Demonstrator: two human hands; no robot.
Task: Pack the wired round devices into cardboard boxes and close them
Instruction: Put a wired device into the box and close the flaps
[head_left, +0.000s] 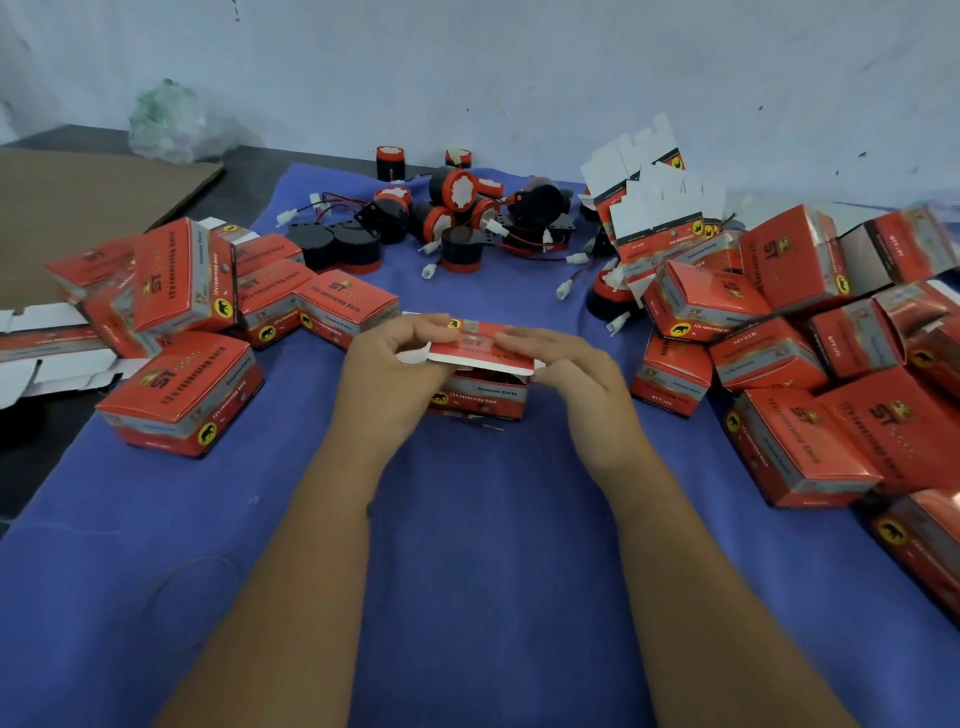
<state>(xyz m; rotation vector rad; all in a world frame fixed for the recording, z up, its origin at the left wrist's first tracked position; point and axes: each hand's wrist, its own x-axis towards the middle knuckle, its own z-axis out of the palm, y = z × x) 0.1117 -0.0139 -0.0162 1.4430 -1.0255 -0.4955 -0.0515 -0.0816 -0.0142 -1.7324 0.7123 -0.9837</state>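
A red box (480, 384) sits on the blue cloth (467, 545) at centre, between both hands. The left hand (387, 364) grips the box's left end, fingers curled over the lid (480, 349); the right hand (558, 364) pinches the lid's right side, fingers on top. The lid is part-way down, its white edge raised above the box body, a dark gap under it; what is inside the box cannot be made out. Beyond the hands, well apart, lies a heap of devices (457, 218), round black bodies with red caps, thin wires and white plugs trailing onto the cloth; some are hidden under others. Left of the hands is a cluster of closed boxes (208, 312), the nearest one (182, 395) lying flat. Far left, unfolded flat cartons (47, 353) are cut off by the frame edge. Right of the hands is a bigger pile of boxes (789, 353), running out of frame at the right; print on them is blurred. Behind that pile stand open boxes (654, 208) with white flaps up. The surface is covered by the blue cloth, with brown cardboard (88, 208) at back left and a crumpled plastic bag (171, 124) against the pale, scuffed wall (519, 67).
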